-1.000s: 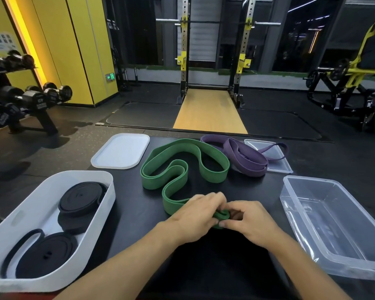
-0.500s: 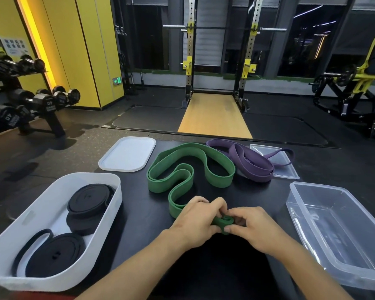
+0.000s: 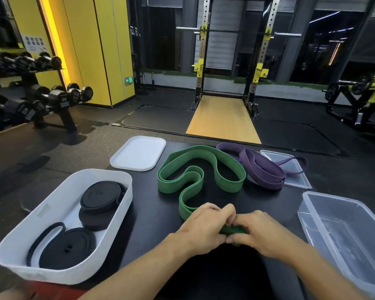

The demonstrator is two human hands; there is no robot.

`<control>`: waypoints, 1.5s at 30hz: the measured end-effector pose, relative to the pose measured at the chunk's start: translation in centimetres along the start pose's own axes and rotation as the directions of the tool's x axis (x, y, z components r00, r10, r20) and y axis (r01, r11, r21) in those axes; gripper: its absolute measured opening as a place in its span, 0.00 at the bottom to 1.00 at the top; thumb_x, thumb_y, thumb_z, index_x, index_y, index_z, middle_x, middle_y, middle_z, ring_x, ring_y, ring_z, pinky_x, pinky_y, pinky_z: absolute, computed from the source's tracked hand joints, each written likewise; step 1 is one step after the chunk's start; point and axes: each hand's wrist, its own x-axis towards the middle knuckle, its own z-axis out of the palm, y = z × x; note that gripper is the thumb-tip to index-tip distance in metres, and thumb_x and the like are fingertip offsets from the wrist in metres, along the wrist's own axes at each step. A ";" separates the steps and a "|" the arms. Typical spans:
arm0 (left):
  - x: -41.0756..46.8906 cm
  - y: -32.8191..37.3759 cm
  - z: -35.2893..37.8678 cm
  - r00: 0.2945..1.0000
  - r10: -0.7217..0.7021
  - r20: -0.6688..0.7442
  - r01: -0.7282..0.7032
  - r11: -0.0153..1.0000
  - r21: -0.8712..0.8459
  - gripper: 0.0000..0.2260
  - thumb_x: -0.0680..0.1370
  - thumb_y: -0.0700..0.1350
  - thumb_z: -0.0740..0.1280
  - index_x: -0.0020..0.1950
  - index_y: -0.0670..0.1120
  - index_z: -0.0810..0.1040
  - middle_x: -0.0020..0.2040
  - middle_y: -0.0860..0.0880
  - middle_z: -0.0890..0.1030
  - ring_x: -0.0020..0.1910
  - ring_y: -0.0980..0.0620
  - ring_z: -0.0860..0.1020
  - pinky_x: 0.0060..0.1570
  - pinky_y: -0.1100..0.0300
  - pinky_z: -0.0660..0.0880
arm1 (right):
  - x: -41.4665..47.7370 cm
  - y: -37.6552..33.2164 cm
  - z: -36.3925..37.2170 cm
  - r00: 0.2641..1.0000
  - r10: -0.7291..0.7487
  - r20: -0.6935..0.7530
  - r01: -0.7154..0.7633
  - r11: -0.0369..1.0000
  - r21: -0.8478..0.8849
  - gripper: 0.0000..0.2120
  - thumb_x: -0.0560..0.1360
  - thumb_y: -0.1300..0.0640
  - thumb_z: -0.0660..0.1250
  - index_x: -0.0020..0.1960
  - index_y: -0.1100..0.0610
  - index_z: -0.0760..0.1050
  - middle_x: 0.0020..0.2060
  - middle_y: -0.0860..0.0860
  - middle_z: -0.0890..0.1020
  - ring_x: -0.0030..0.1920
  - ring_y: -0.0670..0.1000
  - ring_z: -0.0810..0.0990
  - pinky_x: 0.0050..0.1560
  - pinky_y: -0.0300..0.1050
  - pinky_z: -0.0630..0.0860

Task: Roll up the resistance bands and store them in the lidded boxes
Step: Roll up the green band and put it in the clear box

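Note:
A long green resistance band [image 3: 204, 167] snakes across the black table [image 3: 152, 215]. Its near end is wound into a small tight roll, mostly hidden between my hands. My left hand [image 3: 204, 228] and my right hand [image 3: 260, 232] meet at the table's middle, and both pinch that green roll with curled fingers. A purple band [image 3: 262, 167] lies loose behind the green one, partly over a clear lid [image 3: 299, 180]. The white box [image 3: 41, 215] at the left holds rolled black bands [image 3: 100, 195]. A clear box [image 3: 325, 204] stands at the right.
A white lid [image 3: 139, 152] lies at the table's far left. Beyond the table are a dumbbell rack [image 3: 41, 98] on the left, a squat rack [image 3: 232, 68] over a wooden platform straight ahead, and a yellow weight machine [image 3: 364, 92] at the far right.
My hands have kept turning the green roll at the same spot. The camera view has shifted slightly, and the loose loops have hardly moved.

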 end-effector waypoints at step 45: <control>1.7 0.4 -0.5 0.986 -0.104 0.131 0.103 0.995 0.013 0.45 0.68 0.54 0.79 0.78 0.61 0.57 0.50 0.52 0.85 0.49 0.46 0.81 0.55 0.55 0.74 | -2.1 -2.4 -0.6 0.990 0.127 -0.065 -0.108 0.965 0.237 0.29 0.59 0.31 0.78 0.49 0.42 0.68 0.39 0.44 0.81 0.38 0.47 0.76 0.39 0.45 0.76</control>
